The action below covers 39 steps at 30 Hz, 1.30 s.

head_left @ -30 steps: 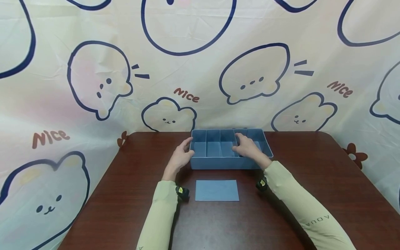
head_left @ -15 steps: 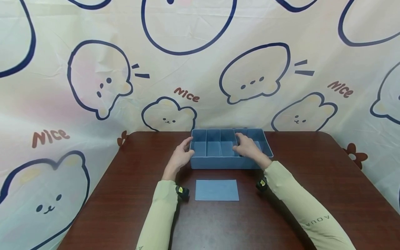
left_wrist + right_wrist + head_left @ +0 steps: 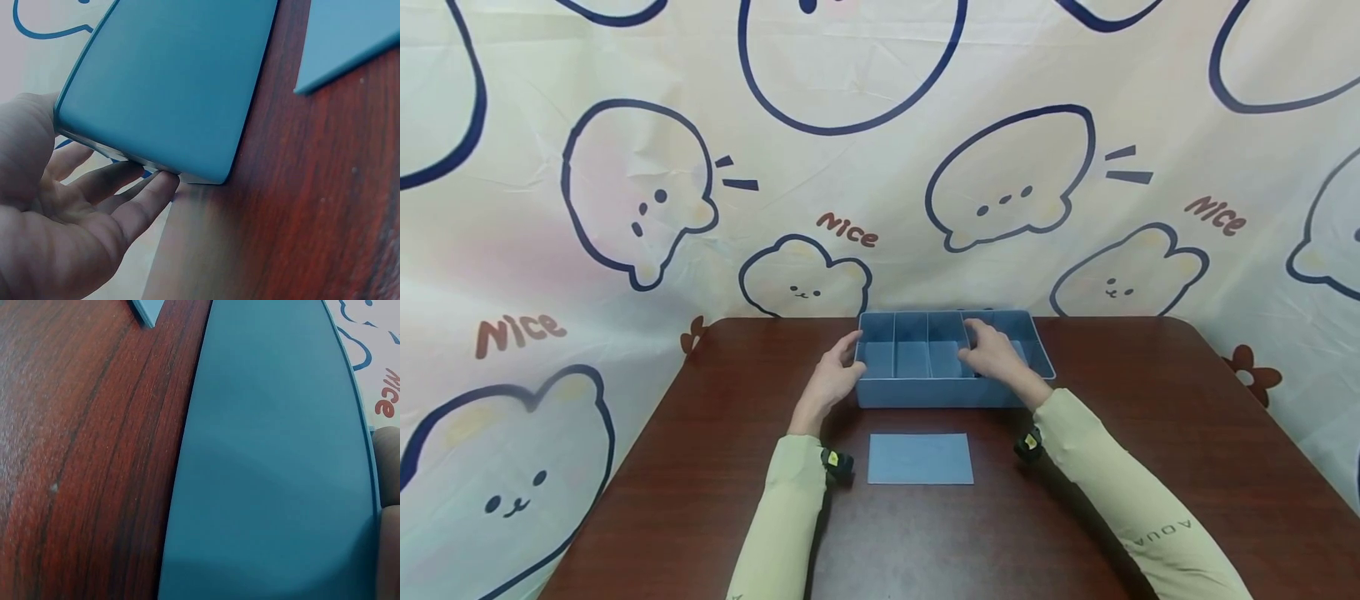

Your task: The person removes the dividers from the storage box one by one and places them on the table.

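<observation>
A blue box [image 3: 940,392] with upright dividers [image 3: 929,343] stands near the far side of the table. My left hand [image 3: 826,382] is at its left end; in the left wrist view the fairly straight fingers [image 3: 147,203] touch the end wall, with the thumb by the rim. Across the right part of the box lies my right hand [image 3: 996,354], its thumb and index finger spread apart at a divider. The rest of its fingers are hidden, so a grip cannot be made out. The right wrist view shows mostly the box's front wall [image 3: 275,450].
A flat blue rectangular panel [image 3: 921,458] lies on the dark brown table [image 3: 970,542], in front of the box. Behind the table hangs a pale cloth [image 3: 880,167] printed with cartoon faces. The box stands close to it.
</observation>
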Each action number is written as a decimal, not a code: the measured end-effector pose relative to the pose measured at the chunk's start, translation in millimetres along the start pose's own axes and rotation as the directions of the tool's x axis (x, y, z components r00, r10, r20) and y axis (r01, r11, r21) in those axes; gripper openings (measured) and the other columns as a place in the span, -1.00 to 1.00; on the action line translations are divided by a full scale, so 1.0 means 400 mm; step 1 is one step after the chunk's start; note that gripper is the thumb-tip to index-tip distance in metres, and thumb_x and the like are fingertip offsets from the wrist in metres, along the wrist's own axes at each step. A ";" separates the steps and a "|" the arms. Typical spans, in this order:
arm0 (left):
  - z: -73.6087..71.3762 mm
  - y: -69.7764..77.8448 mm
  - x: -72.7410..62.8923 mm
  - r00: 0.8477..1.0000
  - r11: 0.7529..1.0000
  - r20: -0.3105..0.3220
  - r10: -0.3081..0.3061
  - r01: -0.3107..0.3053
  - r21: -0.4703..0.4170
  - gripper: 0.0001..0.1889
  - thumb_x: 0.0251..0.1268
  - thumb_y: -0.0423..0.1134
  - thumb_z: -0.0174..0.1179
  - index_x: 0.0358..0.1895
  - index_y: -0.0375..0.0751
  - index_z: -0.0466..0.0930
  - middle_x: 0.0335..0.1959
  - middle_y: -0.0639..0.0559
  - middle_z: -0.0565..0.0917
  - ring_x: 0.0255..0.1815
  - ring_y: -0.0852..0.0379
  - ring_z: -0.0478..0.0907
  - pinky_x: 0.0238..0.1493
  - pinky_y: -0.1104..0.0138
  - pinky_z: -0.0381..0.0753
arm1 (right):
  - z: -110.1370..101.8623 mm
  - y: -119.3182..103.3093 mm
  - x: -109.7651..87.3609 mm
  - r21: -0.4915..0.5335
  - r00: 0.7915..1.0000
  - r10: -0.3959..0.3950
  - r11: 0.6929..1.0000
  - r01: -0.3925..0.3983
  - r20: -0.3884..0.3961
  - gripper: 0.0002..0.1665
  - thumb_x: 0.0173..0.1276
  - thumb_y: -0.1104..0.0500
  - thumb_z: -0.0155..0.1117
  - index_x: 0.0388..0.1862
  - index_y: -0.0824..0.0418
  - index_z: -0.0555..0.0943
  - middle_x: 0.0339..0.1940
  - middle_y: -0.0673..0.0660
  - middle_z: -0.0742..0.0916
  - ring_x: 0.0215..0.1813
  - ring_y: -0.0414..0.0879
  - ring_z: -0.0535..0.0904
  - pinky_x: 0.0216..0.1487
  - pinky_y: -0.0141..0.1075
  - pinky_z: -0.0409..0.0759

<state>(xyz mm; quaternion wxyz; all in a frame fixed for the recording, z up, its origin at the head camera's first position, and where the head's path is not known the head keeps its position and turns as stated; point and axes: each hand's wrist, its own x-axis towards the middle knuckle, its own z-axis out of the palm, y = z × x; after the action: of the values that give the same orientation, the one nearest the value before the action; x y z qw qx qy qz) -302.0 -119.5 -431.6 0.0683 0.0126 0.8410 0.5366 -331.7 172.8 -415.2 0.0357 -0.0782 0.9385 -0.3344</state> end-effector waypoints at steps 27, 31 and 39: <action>0.004 -0.011 0.002 1.000 1.000 -0.009 0.011 -0.011 -0.005 -0.33 0.32 -0.25 0.01 0.49 0.29 0.15 0.56 -0.04 0.20 0.56 -0.12 0.17 0.44 -0.15 0.24 | -0.012 -0.012 -0.010 0.026 1.000 0.003 1.000 -0.002 -0.017 -0.21 0.34 0.13 0.12 0.52 0.24 0.17 0.17 0.39 0.61 -0.10 0.11 0.64 -0.22 -0.17 0.62; 0.004 -0.009 0.002 1.000 1.000 -0.007 0.010 -0.010 -0.007 -0.33 0.32 -0.25 0.01 0.48 0.29 0.15 0.56 -0.04 0.20 0.56 -0.12 0.17 0.44 -0.15 0.25 | -0.015 -0.015 -0.012 0.033 1.000 0.003 0.999 -0.002 -0.020 -0.22 0.35 0.13 0.12 0.52 0.24 0.18 0.16 0.39 0.62 -0.16 0.08 0.66 -0.27 -0.21 0.62; 0.004 -0.005 0.002 1.000 1.000 -0.011 0.007 -0.007 -0.001 -0.33 0.32 -0.25 0.01 0.49 0.30 0.15 0.56 -0.04 0.20 0.55 -0.12 0.17 0.43 -0.16 0.26 | -0.021 -0.021 -0.013 0.046 0.999 0.007 0.999 -0.006 -0.032 -0.22 0.34 0.14 0.12 0.51 0.24 0.19 0.15 0.38 0.63 -0.14 0.09 0.66 -0.28 -0.23 0.61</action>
<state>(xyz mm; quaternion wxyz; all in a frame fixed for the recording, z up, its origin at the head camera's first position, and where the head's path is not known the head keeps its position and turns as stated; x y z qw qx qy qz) -302.5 -119.0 -434.2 0.0619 0.0127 0.8411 0.5371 -326.7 172.4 -403.4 0.0236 -0.0691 0.9313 -0.3568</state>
